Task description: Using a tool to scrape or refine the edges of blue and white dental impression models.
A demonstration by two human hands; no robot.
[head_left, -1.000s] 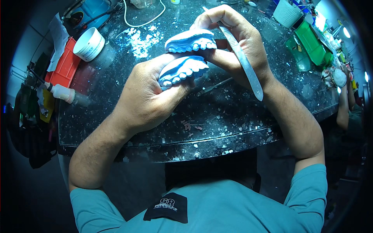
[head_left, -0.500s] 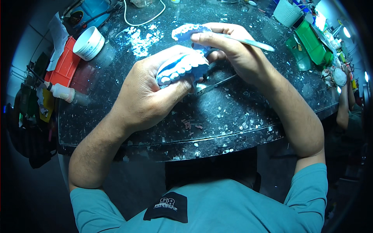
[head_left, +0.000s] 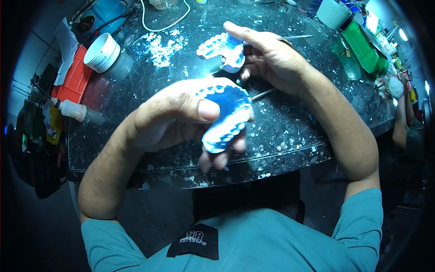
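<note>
My left hand [head_left: 167,109] is closed round a pale blue dental cast [head_left: 229,111], its thumb pressed on the hollow inner side and its fingers underneath. The row of teeth curves along the cast's outer rim. Farther off, my right hand [head_left: 272,52] grips a second, horseshoe-shaped dental cast [head_left: 233,53] from its right side, thumb lifted off it. A slim metal hand tool [head_left: 297,36] passes behind that hand and sticks out to the right. Another thin metal tool [head_left: 263,94] shows between my hands, its left end hidden behind the left cast.
White shavings [head_left: 163,49] are scattered on the dark, speckled table [head_left: 281,136]. At left stand a white tub [head_left: 102,53], a red bin [head_left: 74,77] and a small clear jar [head_left: 73,110]. A green bin [head_left: 364,47] and a grey basket [head_left: 333,16] stand at far right. Someone's arm [head_left: 401,115] shows at the right edge.
The two casts have come apart. My left hand has turned its cast inner side up and drawn it nearer. My right thumb has risen off the other cast, and the slim tool has tilted.
</note>
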